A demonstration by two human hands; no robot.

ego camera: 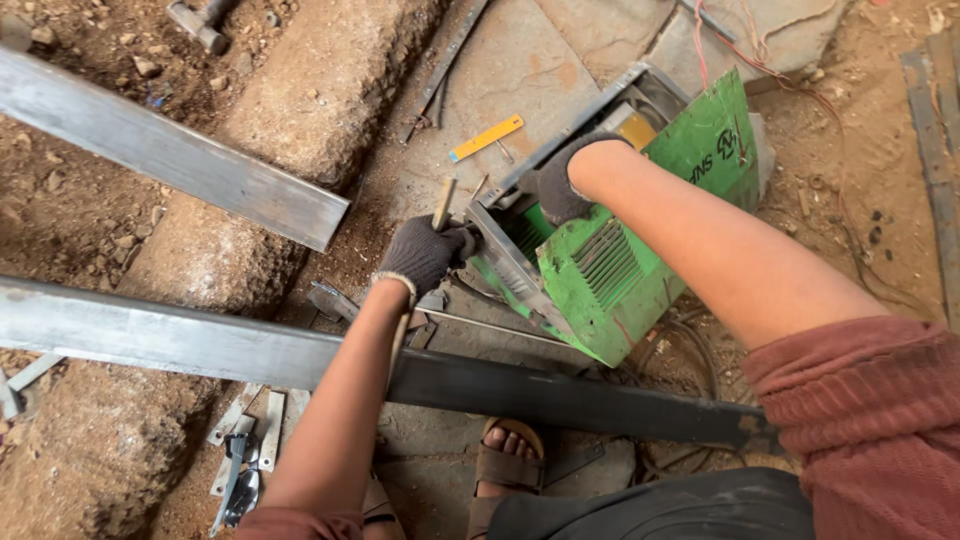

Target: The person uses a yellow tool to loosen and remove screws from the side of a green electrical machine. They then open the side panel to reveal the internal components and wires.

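On the dusty ground between a low stone curb [250, 150] and some paving slabs, in the head view, sat a green welding machine [610, 270], tipped over at an angle, its grey front panel facing the person. The left hand [425, 255], in a dark knit glove, was closed near the machine's front lower corner; a thin rod [441, 205] rose past it, though whether the fingers gripped that rod or the panel edge could not be told. The right hand [560, 180], also gloved, was clamped over the top edge of the machine's frame. A long steel bar [200, 345] crossed in front of both forearms, a second flat bar [170, 150] lay higher up across the curb, and a yellow ruler [486, 138] rested on a slab just beyond the machine. A sandalled foot [510, 455] stood below the long bar, near coiled cables [690, 350]. Judging from this, the tilted machine could slip or drop toward the open-toed foot if the grip shifted, and the loose cables and red wires [720, 50] could snag and jerk it.
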